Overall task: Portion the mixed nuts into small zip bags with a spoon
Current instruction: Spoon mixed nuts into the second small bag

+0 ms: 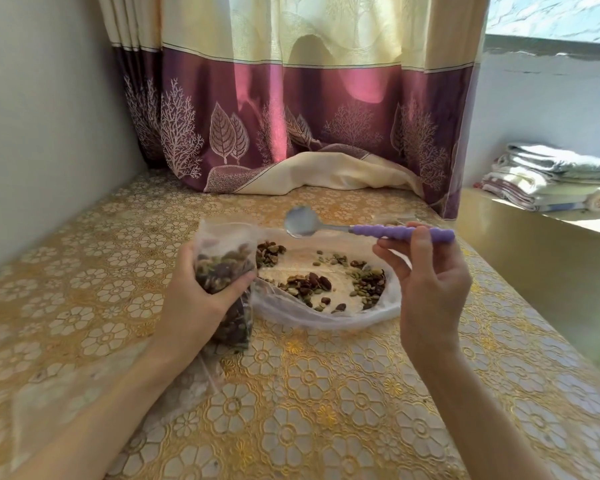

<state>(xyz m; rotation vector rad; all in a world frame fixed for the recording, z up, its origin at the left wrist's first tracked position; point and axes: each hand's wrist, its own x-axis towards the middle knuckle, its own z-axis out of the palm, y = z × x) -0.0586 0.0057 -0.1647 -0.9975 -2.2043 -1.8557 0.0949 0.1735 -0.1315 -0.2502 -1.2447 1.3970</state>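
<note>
The left hand (201, 292) grips a small clear plastic zip bag (227, 282) packed with mixed nuts, holding it upright with its base on the gold floral-patterned tablecloth (326, 393). The right hand (430, 282) pinches the lilac beaded handle of a metal spoon (368, 228), whose empty bowl hangs above a large open clear plastic bag (326, 317). Scattered brown and green mixed nuts (312, 284) lie inside that large bag, just beside the small one.
</note>
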